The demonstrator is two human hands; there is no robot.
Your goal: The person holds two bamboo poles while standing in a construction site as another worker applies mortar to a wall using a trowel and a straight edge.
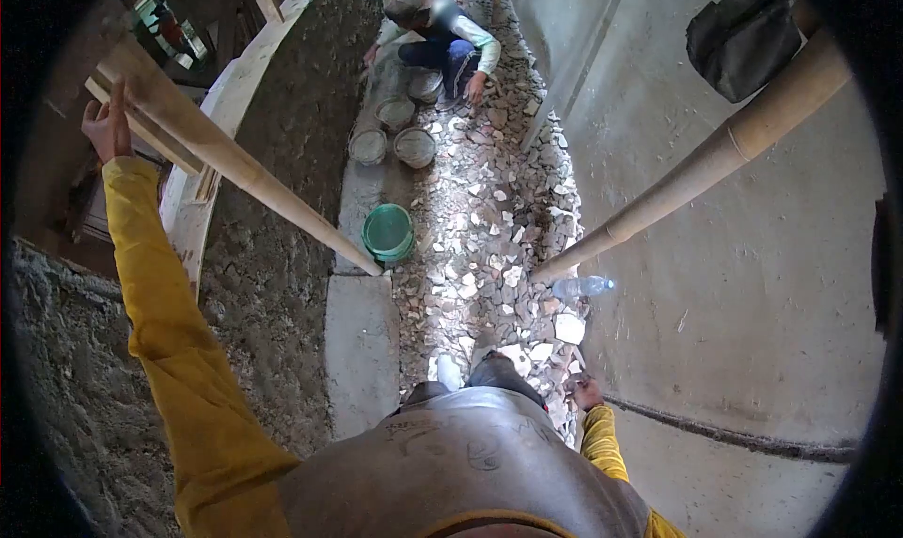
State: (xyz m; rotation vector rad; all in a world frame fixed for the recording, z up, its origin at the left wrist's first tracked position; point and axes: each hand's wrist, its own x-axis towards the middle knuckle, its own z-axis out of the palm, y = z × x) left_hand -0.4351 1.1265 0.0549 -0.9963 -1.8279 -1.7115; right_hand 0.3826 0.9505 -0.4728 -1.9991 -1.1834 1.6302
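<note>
My left hand is raised at the upper left, beside a slanting bamboo pole and a wooden batten. One finger points up and the others are loosely bent, with no tool in them. My right hand hangs low at my side, near the foot of the smooth wall and over the broken stones. Its small visible fingers look loosely apart. Just beyond it a clear plastic bottle lies by the base of another bamboo pole.
A co-worker squats ahead on the rubble strip. Several mortar-filled pans and a green bucket stand along the left ledge. A rough wall bounds the left. Dark cloth hangs at the right pole.
</note>
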